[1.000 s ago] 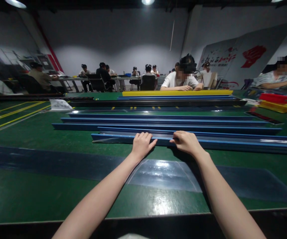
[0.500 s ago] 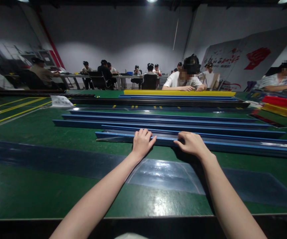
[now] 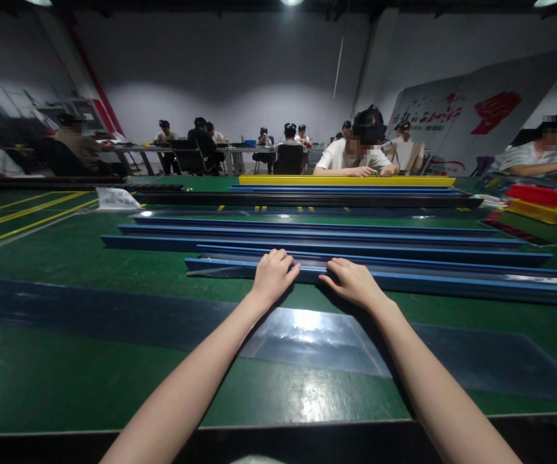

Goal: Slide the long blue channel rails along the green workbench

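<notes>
A long blue rail (image 3: 452,281) lies across the green table, nearest to me. My left hand (image 3: 272,276) is curled over its near edge, fingers hooked onto the top. My right hand (image 3: 352,281) rests just to the right, fingers bent over the same rail. A clear plastic strip (image 3: 210,272) runs along the rail's left end. A clear plastic sheet (image 3: 317,338) lies flat on the table under my forearms.
Several more blue rails (image 3: 307,241) lie parallel behind the near one, then a black rail (image 3: 307,200) and a yellow one (image 3: 346,181). Red and yellow trays (image 3: 541,201) stand at the right. A person in white (image 3: 350,158) sits opposite; others sit further back.
My right hand has slid left along the rail, closer to my left hand. My left hand has stayed on the rail.
</notes>
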A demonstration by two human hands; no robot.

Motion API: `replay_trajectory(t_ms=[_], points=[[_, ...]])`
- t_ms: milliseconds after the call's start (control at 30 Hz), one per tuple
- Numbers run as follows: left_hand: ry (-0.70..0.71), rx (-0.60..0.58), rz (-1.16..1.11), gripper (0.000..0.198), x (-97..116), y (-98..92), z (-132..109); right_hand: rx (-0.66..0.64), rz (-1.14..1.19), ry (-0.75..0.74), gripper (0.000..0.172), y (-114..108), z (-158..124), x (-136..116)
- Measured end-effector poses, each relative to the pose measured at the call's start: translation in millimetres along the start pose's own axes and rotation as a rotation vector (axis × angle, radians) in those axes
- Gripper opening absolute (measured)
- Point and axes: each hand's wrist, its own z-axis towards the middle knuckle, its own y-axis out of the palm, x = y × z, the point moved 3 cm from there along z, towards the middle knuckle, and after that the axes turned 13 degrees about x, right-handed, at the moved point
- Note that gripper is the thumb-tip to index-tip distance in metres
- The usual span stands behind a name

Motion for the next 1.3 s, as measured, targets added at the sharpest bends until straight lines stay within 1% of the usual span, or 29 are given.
replay_trajectory(t_ms=[167, 233, 333, 533, 700, 867, 1133, 1300], points=[[0.025, -0.134, -0.056, 0.023, -7.7, -9.0, 5.8, -0.012, 0.003, 0.008, 0.028, 0.5, 0.0, 1.1], [0.040, -0.168, -0.059, 0.023, -12.6, -13.4, 7.9, -0.016, 0.001, 0.011, 0.028, 0.3, 0.2, 0.8], [0.050, -0.224, -0.033, 0.024, -21.5, -19.5, 10.3, -0.027, 0.000, 0.016, 0.028, 0.0, 0.1, 0.5], [0.007, -0.303, 0.046, 0.024, -40.0, -27.4, 12.4, -0.023, -0.009, 0.021, 0.028, 0.0, -0.5, 0.3], [0.011, -0.329, 0.051, 0.022, -44.6, -25.9, 14.9, -0.031, -0.020, 0.023, 0.029, -0.2, -0.1, -0.3], [0.020, -0.383, 0.034, 0.023, -45.4, -21.7, 19.6, -0.050, -0.011, 0.042, 0.029, -2.8, 1.4, -1.0], [0.006, -0.487, 0.037, 0.023, -46.6, -23.3, 28.4, -0.127, 0.011, 0.083, 0.031, -6.2, 8.0, 0.1], [0.007, -0.539, -0.012, 0.019, -52.8, -22.1, 31.7, -0.177, 0.025, 0.074, 0.034, -8.7, 18.3, -1.9]])
